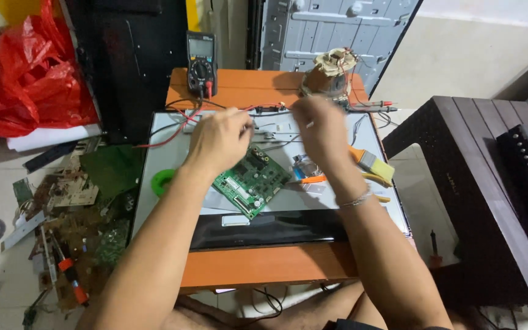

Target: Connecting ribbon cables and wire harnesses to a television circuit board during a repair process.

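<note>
1. a green circuit board (250, 180) is lying on the pale back of a flat panel (172, 156), just below both hands.
2. the left hand (218, 142) is curling loosely above the board; whether it is pinching anything, i cannot tell.
3. the right hand (320, 129) is blurring, its grip unclear.
4. a multimeter (201, 64) is standing at the far edge of the orange table (264, 266).

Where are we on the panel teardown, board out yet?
Looks done: green circuit board lies loose and tilted on the upturned panel; multimeter stands behind with its leads run out. In hand: left hand and right hand work at the panel's far edge. Left: brush lies unused beside the right wrist.
</note>
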